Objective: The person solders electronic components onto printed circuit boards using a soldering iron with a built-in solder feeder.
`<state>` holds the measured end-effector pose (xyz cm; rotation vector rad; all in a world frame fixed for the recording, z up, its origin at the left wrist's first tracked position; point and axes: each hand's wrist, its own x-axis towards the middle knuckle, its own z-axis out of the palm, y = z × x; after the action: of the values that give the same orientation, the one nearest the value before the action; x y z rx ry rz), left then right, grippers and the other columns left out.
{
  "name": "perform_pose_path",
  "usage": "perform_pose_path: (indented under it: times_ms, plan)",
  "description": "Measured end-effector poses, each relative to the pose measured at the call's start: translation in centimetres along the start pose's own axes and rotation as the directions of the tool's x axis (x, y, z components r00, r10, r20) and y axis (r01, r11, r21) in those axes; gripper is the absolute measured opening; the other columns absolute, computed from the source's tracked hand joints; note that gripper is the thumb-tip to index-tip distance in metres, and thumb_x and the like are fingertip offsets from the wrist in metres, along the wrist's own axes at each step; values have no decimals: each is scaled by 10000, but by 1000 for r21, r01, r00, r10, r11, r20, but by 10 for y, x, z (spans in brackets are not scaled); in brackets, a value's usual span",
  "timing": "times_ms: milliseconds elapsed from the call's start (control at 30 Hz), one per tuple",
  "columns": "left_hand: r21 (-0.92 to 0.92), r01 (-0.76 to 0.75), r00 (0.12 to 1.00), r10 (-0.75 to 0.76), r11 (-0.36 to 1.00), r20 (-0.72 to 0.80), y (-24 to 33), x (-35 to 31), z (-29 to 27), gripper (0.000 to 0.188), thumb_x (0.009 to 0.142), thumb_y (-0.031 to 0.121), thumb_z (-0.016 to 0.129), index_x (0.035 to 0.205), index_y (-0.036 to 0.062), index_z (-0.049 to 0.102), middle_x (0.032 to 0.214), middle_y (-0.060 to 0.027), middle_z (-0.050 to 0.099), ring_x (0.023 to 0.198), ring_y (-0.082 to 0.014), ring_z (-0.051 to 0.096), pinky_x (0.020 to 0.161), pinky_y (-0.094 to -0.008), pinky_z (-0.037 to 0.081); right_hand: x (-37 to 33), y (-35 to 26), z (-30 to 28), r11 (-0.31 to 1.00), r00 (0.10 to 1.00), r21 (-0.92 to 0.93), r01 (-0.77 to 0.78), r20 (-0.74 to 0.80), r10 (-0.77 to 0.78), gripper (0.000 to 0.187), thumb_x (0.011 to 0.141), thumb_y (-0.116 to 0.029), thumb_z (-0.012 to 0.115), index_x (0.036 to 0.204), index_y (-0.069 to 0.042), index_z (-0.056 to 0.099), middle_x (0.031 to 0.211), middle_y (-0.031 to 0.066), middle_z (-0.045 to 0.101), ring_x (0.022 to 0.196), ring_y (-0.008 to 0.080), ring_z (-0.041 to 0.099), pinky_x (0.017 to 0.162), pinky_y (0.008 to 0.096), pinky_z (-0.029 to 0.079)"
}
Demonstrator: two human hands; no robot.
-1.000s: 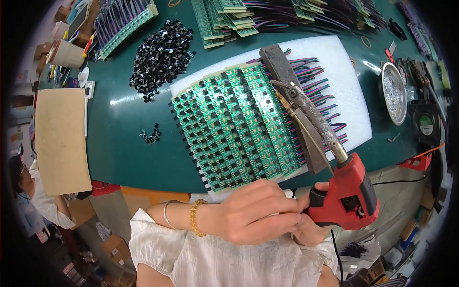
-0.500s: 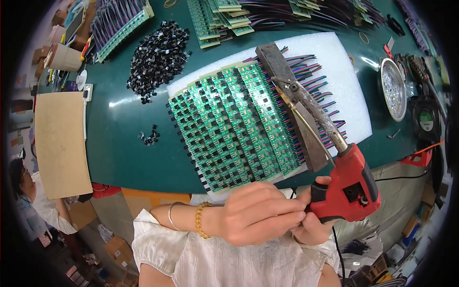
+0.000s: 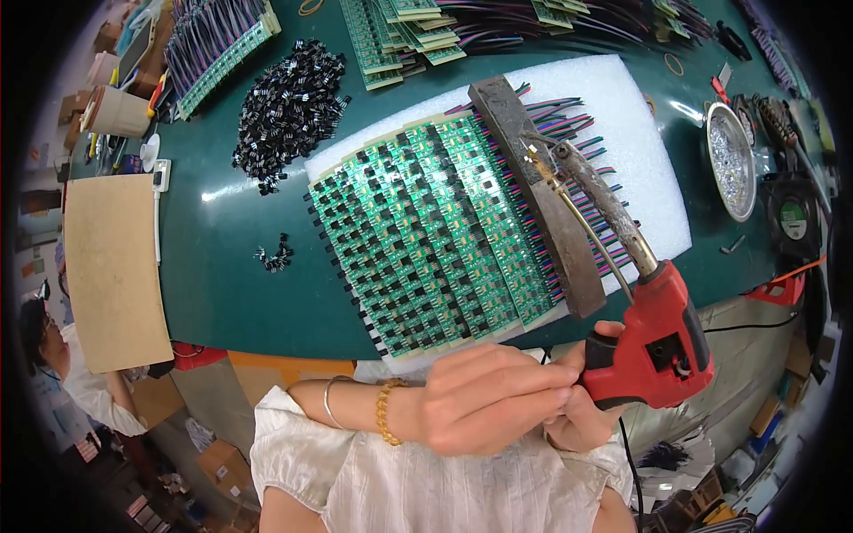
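My right hand (image 3: pixel 582 417) is wrapped around the handle of a red soldering gun (image 3: pixel 657 346). The gun's long metal barrel and thin feed tube point up and left, over a dark metal bar (image 3: pixel 555 222). My left hand (image 3: pixel 489 395) is pinched closed at the back of the handle, touching the right hand's fingers; whatever sits in the pinch is hidden. Beyond the hands lie rows of green circuit boards (image 3: pixel 418 231) with small black components along them. The bar rests across the coloured wires (image 3: pixel 577 133) on the boards' right side.
White foam (image 3: pixel 653 160) lies under the boards. A heap of black connectors (image 3: pixel 289 111) and a smaller cluster (image 3: pixel 274 255) are to the left. More wired boards (image 3: pixel 373 53) stand at the back. A metal bowl (image 3: pixel 733 164) is at right, a tan board (image 3: pixel 115 275) at left.
Both hands and the soldering gun have shifted slightly to the right. The gun's tip has moved right across the metal bar. Both grips look the same.
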<state>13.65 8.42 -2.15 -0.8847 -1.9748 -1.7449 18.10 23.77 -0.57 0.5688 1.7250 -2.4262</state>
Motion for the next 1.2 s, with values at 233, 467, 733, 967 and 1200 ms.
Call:
perform_pose_path:
  times_ms: [233, 467, 733, 967, 1200]
  plan:
    - [-10, 1, 1000, -1, 1000, 3, 1, 2, -1, 247, 658, -33, 705, 901, -79, 693, 922, -203, 698, 686, -254, 674, 562, -299, 537, -1, 1, -6, 998, 997, -50, 43, 62, -40, 758, 759, -99, 742, 1361, 3, 292, 838, 107, 573, 623, 150, 559, 535, 245, 468]
    - [96, -38, 999, 38, 995, 3, -3, -4, -6, 283, 640, 13, 703, 912, -61, 695, 916, -179, 687, 699, -248, 651, 577, -303, 542, 6, 12, -19, 997, 980, -1, 80, 181, -78, 713, 777, -34, 667, 1371, -7, 273, 803, 120, 585, 586, 141, 552, 489, 239, 462]
    - [327, -276, 925, 158, 904, 344, 3, 18, -30, 381, 556, 132, 635, 887, -55, 665, 818, -106, 623, 667, -204, 601, 506, -287, 488, 0, 8, -21, 975, 969, 12, 222, 110, -222, 673, 800, -232, 660, 1337, -20, 314, 708, 79, 557, 522, 145, 533, 472, 262, 462]
    - [562, 138, 981, -190, 815, 35, -12, 36, -43, 224, 623, -7, 729, 834, 18, 659, 784, -67, 589, 629, -207, 575, 492, -295, 449, 0, 15, -31, 953, 949, 26, 301, 87, -302, 686, 820, -405, 654, 1308, -31, 350, 626, 43, 532, 466, 149, 517, 457, 282, 463]
    - [616, 236, 964, -263, 752, -48, -29, 35, -38, 199, 656, -34, 727, 809, 49, 630, 735, -52, 546, 615, -215, 550, 513, -316, 439, -3, 26, -37, 935, 933, 58, 350, 71, -354, 741, 840, -579, 648, 1279, -42, 386, 543, 7, 508, 410, 153, 500, 442, 301, 463]
